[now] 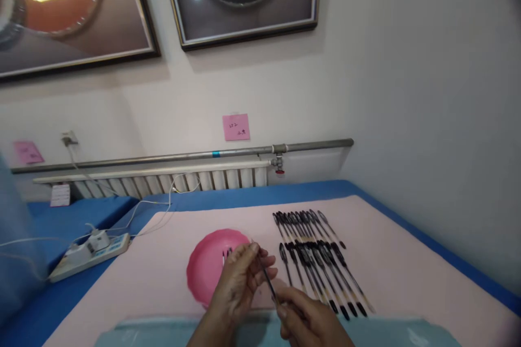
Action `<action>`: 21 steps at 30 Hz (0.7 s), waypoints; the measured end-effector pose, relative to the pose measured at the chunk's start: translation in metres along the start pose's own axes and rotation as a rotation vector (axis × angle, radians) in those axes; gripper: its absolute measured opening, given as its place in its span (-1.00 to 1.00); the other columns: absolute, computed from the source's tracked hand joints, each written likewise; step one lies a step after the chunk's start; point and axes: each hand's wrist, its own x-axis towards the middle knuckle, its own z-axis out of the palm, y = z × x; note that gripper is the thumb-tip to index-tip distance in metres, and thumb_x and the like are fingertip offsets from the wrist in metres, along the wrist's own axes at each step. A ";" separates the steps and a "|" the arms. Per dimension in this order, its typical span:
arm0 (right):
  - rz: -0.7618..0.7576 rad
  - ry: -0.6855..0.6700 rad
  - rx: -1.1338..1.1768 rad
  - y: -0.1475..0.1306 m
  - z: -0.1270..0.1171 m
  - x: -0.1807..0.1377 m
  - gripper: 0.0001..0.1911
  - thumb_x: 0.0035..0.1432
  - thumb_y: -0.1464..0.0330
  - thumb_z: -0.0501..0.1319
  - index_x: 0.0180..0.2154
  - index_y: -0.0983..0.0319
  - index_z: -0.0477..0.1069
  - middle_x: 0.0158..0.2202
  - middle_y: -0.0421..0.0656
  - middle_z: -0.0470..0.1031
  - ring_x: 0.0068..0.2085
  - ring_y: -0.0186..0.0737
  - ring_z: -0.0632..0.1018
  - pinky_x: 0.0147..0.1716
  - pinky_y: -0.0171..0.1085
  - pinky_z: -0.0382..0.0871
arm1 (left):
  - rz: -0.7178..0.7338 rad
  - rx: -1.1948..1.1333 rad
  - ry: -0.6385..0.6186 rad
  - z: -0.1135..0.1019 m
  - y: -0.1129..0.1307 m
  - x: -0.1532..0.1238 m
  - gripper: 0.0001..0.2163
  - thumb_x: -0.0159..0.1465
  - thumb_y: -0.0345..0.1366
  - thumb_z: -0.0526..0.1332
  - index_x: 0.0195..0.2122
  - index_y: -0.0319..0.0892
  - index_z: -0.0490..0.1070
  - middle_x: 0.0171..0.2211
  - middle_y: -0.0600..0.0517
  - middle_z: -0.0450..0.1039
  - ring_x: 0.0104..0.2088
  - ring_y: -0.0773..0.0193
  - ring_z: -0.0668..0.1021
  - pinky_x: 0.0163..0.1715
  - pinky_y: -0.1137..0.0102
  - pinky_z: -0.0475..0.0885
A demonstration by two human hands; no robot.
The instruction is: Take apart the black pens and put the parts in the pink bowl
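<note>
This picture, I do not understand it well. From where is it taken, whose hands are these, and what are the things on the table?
The one picture comes from a camera worn on a person's head, looking forward and down, so the two bare hands at the bottom belong to that person. No machine is there.

The left hand and the right hand hold one thin dark pen between them, each with the fingers closed on it. Behind the left hand lies a pink dish; what is in it is too small to tell. To the right, many black pens lie side by side in rows on a pale pink mat, which covers a blue table. At the left lies a white power strip with cables.
</note>
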 end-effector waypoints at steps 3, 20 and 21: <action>-0.030 -0.068 0.060 -0.024 0.018 0.039 -0.83 0.04 0.25 0.07 -0.41 0.21 0.31 -0.62 -0.31 0.31 -0.68 -0.47 0.23 -0.67 -0.43 0.06 | 0.124 -0.084 0.063 -0.017 0.027 0.018 -0.95 0.14 -0.47 0.25 -0.45 -0.31 0.41 -0.47 -0.08 0.50 -0.43 0.23 0.58 -0.41 0.39 0.52; -0.338 -0.053 -0.429 0.017 0.056 0.139 -0.77 0.20 0.38 -0.01 -0.27 0.25 0.41 -0.32 -0.08 0.46 -0.28 -0.20 0.43 -0.28 -0.24 0.32 | 0.311 -0.130 0.267 -0.092 0.066 0.038 -0.92 0.20 -0.35 0.22 -0.31 -0.22 0.36 -0.57 0.06 0.41 -0.59 0.37 0.47 -0.61 0.52 0.39; -0.436 -0.042 -0.640 0.020 0.057 0.143 -0.74 0.19 0.45 -0.02 -0.17 0.25 0.40 -0.21 -0.03 0.46 -0.19 -0.14 0.43 -0.18 -0.19 0.30 | 0.316 -0.154 0.277 -0.097 0.069 0.040 -0.91 0.21 -0.32 0.20 -0.27 -0.20 0.36 -0.60 0.11 0.36 -0.66 0.43 0.40 -0.69 0.57 0.30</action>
